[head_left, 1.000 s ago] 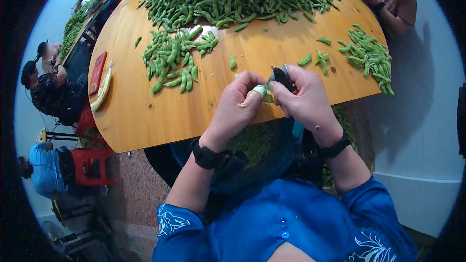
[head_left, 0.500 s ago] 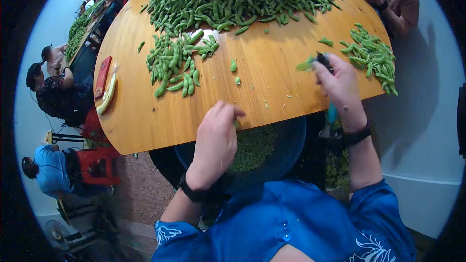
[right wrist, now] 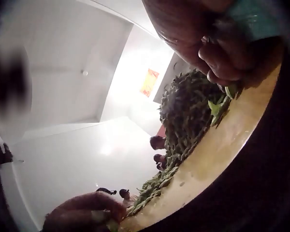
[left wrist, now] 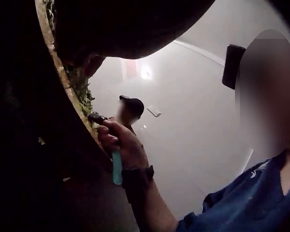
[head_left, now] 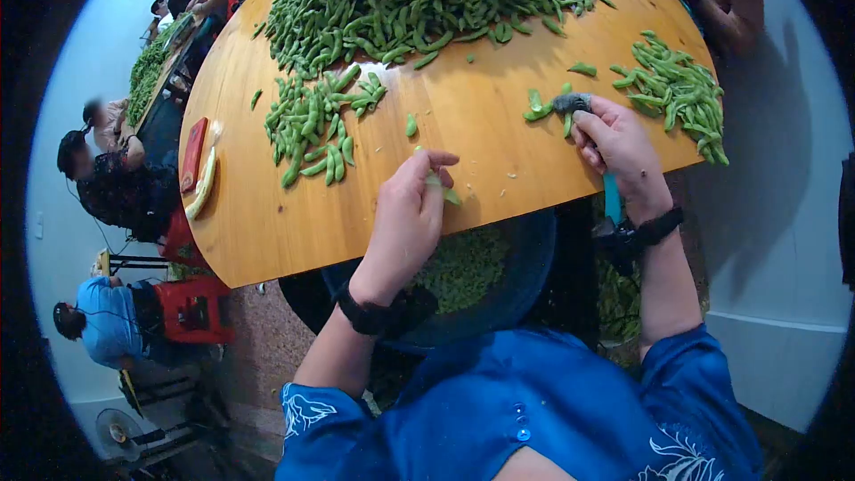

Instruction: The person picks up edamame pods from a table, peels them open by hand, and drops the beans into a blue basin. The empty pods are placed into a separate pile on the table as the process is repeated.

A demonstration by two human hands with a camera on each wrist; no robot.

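Observation:
In the head view my left hand (head_left: 410,214) is over the table's front edge. Its thumb and fingers pinch a green soybean pod (head_left: 443,189), partly hidden by the fingers. To the right, my right hand (head_left: 623,147) curls round a tool with a teal handle (head_left: 612,198) hanging below the palm. A dark grey piece (head_left: 572,103) covers the front of its index finger. Close by that fingertip are a few pods (head_left: 537,109) on the wood. In the left wrist view the same teal handle (left wrist: 117,168) sticks out under the right hand (left wrist: 123,140).
A big heap of soybean pods (head_left: 436,0) covers the back of the wooden table (head_left: 472,142). Smaller piles lie left (head_left: 307,125) and right (head_left: 681,93). A red phone (head_left: 193,156) lies far left. Below the edge stands a basin (head_left: 534,258) of shelled beans. Other people sit around.
My hands were together at one pod, then parted. The left dipped toward the basin and rose to the table with a pod. The right moved right, its green pod now down beside other pods.

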